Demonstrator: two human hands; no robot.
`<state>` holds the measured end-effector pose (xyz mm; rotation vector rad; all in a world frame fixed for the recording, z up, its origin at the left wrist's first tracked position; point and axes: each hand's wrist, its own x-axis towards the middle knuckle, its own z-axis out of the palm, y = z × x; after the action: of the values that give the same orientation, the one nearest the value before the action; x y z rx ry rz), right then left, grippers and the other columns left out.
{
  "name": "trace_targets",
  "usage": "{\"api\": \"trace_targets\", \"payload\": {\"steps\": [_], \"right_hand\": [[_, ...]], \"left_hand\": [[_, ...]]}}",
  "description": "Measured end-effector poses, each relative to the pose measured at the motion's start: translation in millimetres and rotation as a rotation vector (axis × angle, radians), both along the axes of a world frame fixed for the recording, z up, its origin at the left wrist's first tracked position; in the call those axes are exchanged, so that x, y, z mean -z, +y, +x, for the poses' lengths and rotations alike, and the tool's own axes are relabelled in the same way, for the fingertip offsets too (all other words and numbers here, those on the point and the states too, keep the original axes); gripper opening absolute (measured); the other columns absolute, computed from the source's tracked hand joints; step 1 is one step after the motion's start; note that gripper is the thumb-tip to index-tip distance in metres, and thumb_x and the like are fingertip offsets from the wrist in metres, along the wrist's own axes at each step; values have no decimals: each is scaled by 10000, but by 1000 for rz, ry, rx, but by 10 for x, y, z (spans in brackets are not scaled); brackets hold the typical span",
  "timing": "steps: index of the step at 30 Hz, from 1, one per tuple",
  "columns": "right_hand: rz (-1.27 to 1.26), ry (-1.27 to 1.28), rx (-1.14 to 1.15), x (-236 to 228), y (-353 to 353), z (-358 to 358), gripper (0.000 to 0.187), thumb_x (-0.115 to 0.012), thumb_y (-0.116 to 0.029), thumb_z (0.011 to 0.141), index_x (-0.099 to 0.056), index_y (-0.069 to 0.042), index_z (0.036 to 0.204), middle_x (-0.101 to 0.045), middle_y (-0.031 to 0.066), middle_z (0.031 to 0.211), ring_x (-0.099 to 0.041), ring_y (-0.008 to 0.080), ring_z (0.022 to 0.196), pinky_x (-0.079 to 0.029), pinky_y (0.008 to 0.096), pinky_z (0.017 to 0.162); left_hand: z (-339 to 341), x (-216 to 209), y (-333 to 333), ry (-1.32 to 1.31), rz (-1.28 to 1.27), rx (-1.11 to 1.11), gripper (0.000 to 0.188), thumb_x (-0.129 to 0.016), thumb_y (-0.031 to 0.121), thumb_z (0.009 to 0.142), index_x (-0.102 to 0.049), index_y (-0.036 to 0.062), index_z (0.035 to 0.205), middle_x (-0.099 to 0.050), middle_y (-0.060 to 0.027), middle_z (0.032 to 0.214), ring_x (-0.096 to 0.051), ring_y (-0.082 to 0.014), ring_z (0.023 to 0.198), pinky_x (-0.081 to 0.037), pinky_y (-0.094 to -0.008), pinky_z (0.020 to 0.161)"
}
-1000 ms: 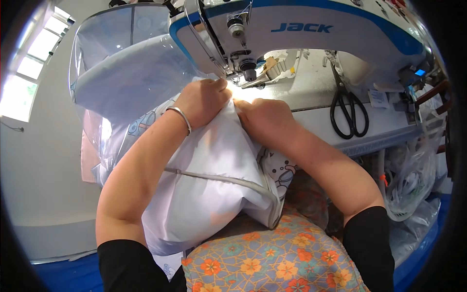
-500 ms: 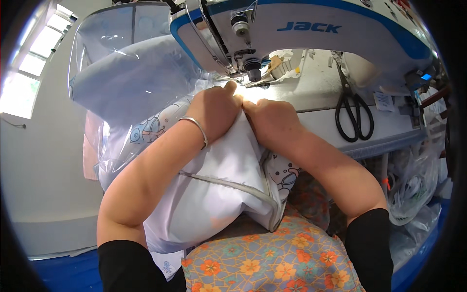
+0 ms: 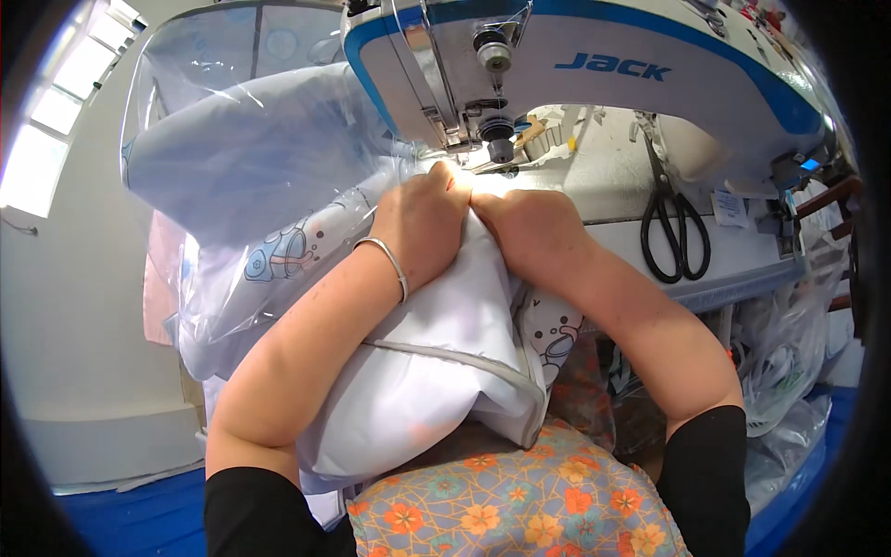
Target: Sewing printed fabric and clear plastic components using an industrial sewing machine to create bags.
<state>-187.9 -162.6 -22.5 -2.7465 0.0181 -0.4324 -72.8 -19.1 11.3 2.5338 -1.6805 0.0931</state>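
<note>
Both hands are close together just in front of the needle area of a white and blue sewing machine [image 3: 445, 84]. My left hand [image 3: 425, 218], a silver bangle at its wrist, pinches white fabric [image 3: 432, 316] by its edge. Close beside it, my right hand [image 3: 534, 227] grips the same fabric with curled fingers. Grey piping runs along the fabric, which hangs in folds down to my lap. A bright lamp glares on the fingertips, and the exact seam between them is hard to make out. Clear plastic with cartoon-printed panels [image 3: 278, 255] is bunched to the left.
Black-handled scissors [image 3: 676, 232] lie on the machine table to the right, near a small white label [image 3: 729, 209]. Clear plastic bags [image 3: 784, 343] hang below the table's right end. A floral apron [image 3: 520, 501] covers my lap. A white wall with a window [image 3: 56, 121] stands at left.
The view has shifted slightly, so the machine sits a little farther right and lower. Both hands keep their hold on the fabric, still close together near the needle area.
</note>
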Motion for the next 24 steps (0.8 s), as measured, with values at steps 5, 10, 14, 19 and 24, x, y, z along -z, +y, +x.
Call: {"api": "trace_targets", "payload": {"steps": [5, 10, 14, 19, 24], "right_hand": [[14, 5, 22, 2, -6, 69, 185, -580, -193, 938, -697, -95, 1041, -687, 151, 756, -702, 356, 719, -547, 482, 624], [-16, -14, -50, -83, -106, -73, 264, -643, -296, 927, -701, -98, 1092, -708, 132, 787, -721, 322, 757, -561, 459, 659], [1, -62, -44, -119, -55, -115, 361, -710, -401, 883, -700, -102, 1086, -705, 114, 773, -723, 304, 746, -563, 447, 664], [5, -1, 17, -94, 223, -3, 332, -708, -368, 878, -692, -81, 1043, -687, 117, 780, -713, 296, 718, -561, 429, 648], [41, -120, -24, -11, 204, -128, 235, -668, -282, 898, -683, -59, 969, -682, 122, 763, -701, 308, 671, -551, 425, 588]], "left_hand": [[103, 47, -5, -28, -106, 14, 124, -588, 70, 854, -710, 57, 873, -663, -157, 963, -667, -331, 1002, -557, -437, 839], [229, -30, -5, -56, -84, 87, 137, -621, 128, 864, -729, 58, 817, -695, -164, 921, -689, -342, 933, -551, -448, 826], [295, -248, -76, 323, -53, -34, 181, -639, 181, 867, -737, 30, 849, -717, -207, 862, -705, -380, 833, -555, -451, 783], [191, -311, -130, 225, 83, 8, 138, -641, 126, 861, -746, 51, 912, -714, -182, 900, -697, -356, 853, -545, -424, 776], [-10, -136, 22, 14, 137, 112, 129, -600, 68, 846, -701, 62, 926, -670, -165, 999, -657, -338, 1028, -542, -420, 912]]}}
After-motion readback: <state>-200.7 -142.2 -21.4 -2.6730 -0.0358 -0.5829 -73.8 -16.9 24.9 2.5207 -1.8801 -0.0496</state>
